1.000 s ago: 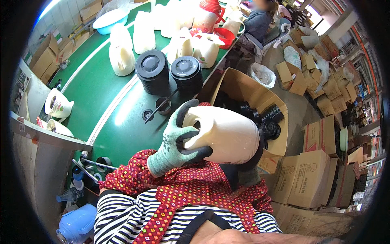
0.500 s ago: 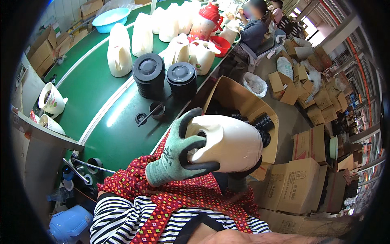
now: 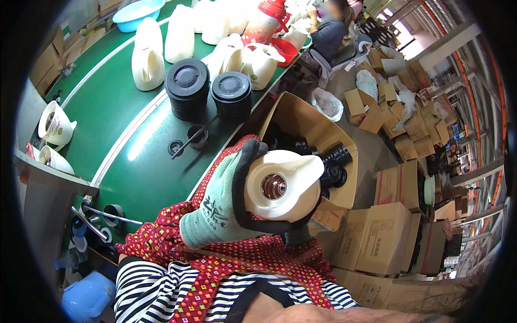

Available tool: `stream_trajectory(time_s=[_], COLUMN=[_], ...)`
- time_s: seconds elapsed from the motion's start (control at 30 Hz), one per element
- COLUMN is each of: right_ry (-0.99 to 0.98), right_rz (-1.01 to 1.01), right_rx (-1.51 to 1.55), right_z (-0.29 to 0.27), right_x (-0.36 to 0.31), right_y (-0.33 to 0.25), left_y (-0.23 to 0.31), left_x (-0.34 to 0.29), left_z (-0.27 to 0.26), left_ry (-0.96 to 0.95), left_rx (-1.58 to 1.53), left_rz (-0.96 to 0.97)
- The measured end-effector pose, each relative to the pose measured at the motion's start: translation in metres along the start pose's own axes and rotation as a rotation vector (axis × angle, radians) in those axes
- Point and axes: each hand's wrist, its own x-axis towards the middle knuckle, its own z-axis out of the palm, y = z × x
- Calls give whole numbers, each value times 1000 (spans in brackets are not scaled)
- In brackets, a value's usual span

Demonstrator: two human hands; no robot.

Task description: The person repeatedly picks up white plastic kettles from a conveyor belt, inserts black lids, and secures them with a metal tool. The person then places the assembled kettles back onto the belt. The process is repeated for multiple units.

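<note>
In front of my chest I hold a white thermos jug [image 3: 293,188] tipped so that its open mouth faces up toward me. Inside the mouth a shiny, ringed liner shows, and the spout points right. My left hand [image 3: 229,196], in a green glove with black fingers, wraps round the jug's left side. Lower down, my right hand [image 3: 299,232] grips its right underside; most of those fingers are hidden behind the jug. Just beyond it, a cardboard box [image 3: 344,156] contains black plastic parts.
The green table [image 3: 134,177] carries two stacks of black round parts [image 3: 186,86], a small dark cup [image 3: 198,137] with a rod across it, several white jugs [image 3: 148,59] and a red thermos [image 3: 266,27]. Cartons [image 3: 388,237] stand at right. A person [image 3: 328,32] sits beyond.
The jug has turned from lying sideways to showing me its mouth, with its spout swung right. My left hand has shifted from its mouth end to its side. The whole view has moved slightly.
</note>
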Motion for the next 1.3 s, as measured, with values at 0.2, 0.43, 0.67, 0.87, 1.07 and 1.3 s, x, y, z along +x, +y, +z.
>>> stream_trajectory(time_s=[0.2, 0.43, 0.67, 0.87, 1.07, 1.3], right_ry=[-49, 214, 9, -90, 192, 246], right_rz=[-21, 451, -203, -323, -198, 108], right_rx=[-62, 885, -522, -459, -163, 370], right_z=[3, -23, -58, -52, -36, -30], right_x=[4, -24, -16, 6, -5, -23], right_y=[-4, 18, 6, -20, 7, 46], left_y=[-1, -11, -102, -85, -93, -96], left_x=[11, 33, -37, -40, -32, -36], left_z=[-9, -37, -18, 5, 3, 10], left_ry=[-27, -207, 247, 226, 292, 289], left_rx=[131, 170, -1099, -1124, -987, -353], left_rz=[165, -103, -822, -858, -723, -522])
